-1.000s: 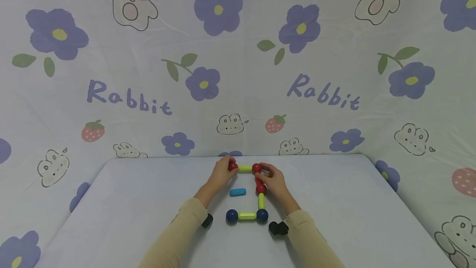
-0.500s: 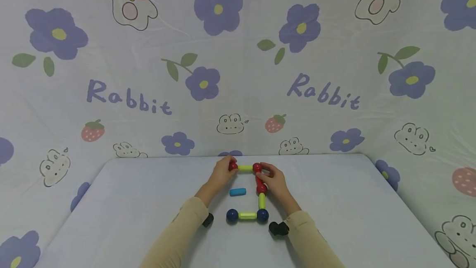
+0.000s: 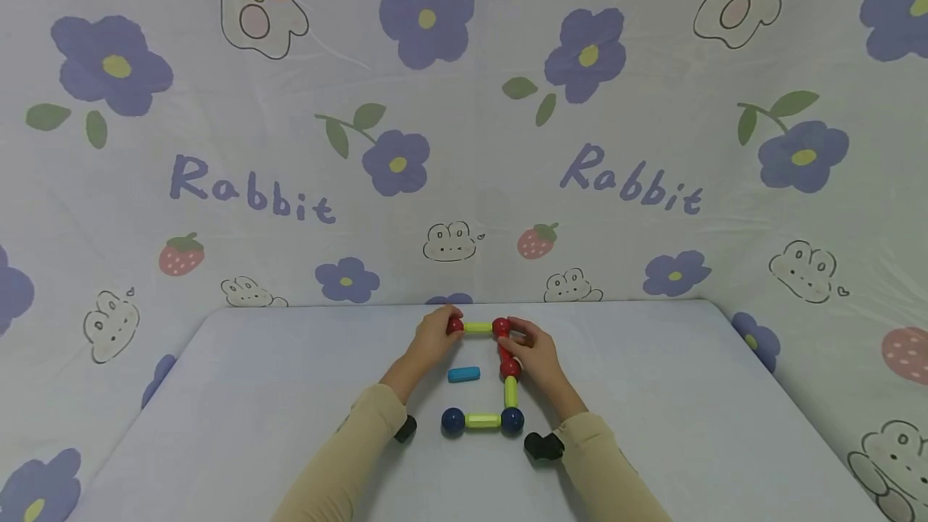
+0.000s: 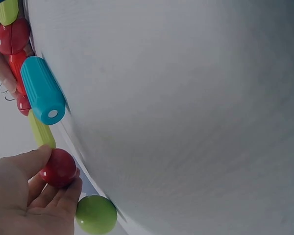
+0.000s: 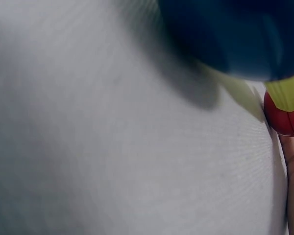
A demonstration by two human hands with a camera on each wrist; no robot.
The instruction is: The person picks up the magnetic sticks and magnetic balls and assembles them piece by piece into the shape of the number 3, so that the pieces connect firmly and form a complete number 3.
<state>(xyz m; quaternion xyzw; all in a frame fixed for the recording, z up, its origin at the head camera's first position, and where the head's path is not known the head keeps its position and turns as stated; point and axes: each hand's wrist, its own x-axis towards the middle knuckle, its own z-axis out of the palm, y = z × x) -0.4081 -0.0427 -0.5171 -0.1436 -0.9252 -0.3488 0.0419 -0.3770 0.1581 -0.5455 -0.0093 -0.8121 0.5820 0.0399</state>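
Observation:
My left hand (image 3: 432,337) pinches a red ball (image 4: 59,168) between thumb and fingers. From that ball a yellow-green rod (image 3: 478,328) runs to a second red ball (image 3: 500,327). My right hand (image 3: 535,351) grips the red rod (image 3: 504,351) just below that second ball, with its fingers partly hidden. Below, a third red ball (image 3: 511,368), another yellow-green rod (image 3: 511,391) and a dark blue ball (image 3: 511,420) continue the chain. A last yellow-green rod (image 3: 482,420) joins it to another blue ball (image 3: 453,421) on the left.
A loose blue rod (image 3: 464,374) lies inside the open shape. The left wrist view shows a green ball (image 4: 96,214) beyond my left fingers. The white table (image 3: 652,393) meets a patterned cloth (image 3: 471,103) at its back edge.

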